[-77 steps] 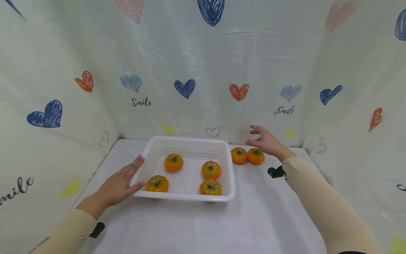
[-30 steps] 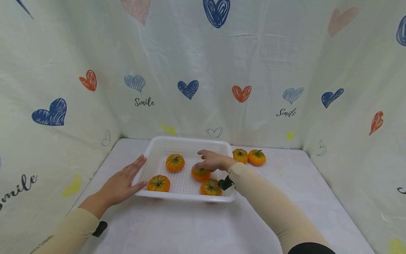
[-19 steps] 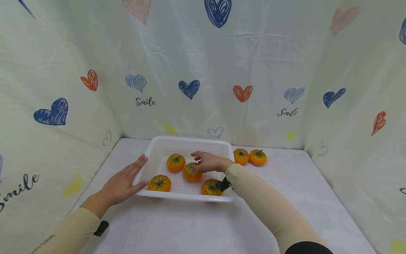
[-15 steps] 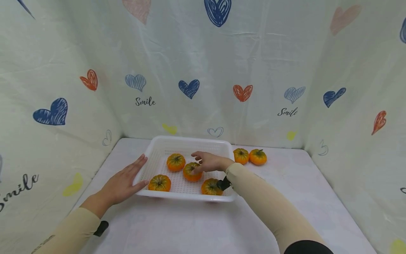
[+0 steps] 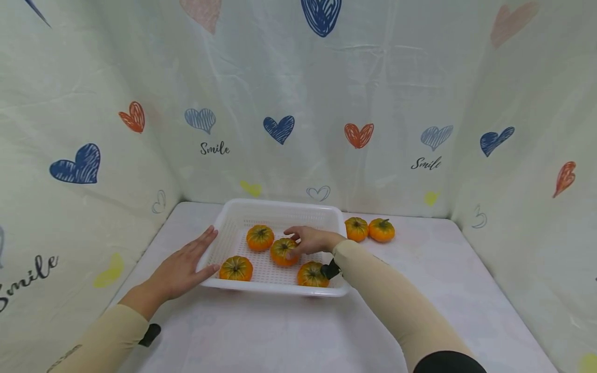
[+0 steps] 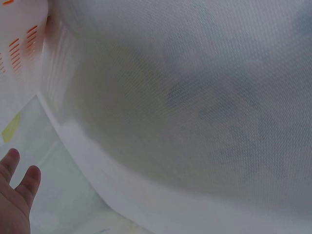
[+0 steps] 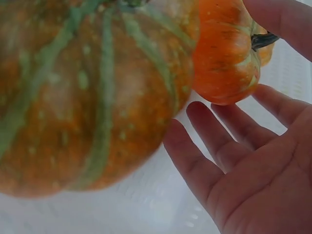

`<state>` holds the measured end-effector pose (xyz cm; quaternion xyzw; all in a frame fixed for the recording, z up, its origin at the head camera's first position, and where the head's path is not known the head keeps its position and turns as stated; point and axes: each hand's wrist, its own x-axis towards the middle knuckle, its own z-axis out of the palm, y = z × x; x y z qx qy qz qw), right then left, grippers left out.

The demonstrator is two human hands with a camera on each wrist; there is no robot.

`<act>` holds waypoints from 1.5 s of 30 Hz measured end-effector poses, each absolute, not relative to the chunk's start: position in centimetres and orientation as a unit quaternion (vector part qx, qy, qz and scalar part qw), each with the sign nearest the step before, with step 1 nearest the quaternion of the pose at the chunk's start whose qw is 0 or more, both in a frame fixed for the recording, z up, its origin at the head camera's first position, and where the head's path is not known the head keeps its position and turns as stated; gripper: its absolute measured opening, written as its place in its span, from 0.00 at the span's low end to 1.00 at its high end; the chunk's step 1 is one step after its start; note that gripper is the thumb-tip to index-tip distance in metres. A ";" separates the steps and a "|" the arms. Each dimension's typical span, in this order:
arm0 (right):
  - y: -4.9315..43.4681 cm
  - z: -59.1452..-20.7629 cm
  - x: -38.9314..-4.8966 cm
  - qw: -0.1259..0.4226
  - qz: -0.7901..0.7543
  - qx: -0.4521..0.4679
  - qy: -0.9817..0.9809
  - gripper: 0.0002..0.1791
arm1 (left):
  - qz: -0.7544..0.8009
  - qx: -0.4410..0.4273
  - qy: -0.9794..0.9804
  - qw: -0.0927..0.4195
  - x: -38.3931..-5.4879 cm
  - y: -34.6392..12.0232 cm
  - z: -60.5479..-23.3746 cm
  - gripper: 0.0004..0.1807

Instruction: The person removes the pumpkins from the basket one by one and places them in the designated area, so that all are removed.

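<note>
A white slotted plastic basket stands on the table, holding several small orange pumpkins with green streaks. My left hand rests along its left rim, fingers straight; two of its fingertips show in the left wrist view. Inside the basket, my right hand is at the middle pumpkin, thumb over its near right side. In the right wrist view the fingers are loosely extended beside that pumpkin. Another pumpkin fills the left of that view. The other basket pumpkins are at back left, front left and front right.
Outside the basket's right wall, two more pumpkins, one nearer the basket and one with a visible stem, sit on the white-covered table. Heart-printed cloth encloses the back and sides.
My right hand went from above the two outside pumpkins into the basket and shifted a right-side pumpkin leftward to the middle. Since then its fingers have eased back slightly. The left hand stayed at the rim.
</note>
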<state>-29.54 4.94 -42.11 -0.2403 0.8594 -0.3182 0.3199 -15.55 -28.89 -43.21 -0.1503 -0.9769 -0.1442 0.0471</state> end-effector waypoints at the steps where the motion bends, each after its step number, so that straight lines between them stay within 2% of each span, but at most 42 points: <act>1: 4.9 -42.1 -29.5 0.322 -0.317 -0.240 0.859 0.43 | -0.144 -0.150 -0.977 0.047 -15.5 -28.9 -43.2 0.46; 29: 4.4 -42.5 -29.0 0.323 -0.281 -0.246 0.870 0.45 | -0.145 -0.143 -0.978 0.048 -15.4 -28.7 -43.1 0.47; 45: 4.3 -42.6 -29.2 0.312 -0.286 -0.244 0.873 0.41 | -0.140 -0.137 -0.979 0.050 -15.3 -28.6 -43.1 0.47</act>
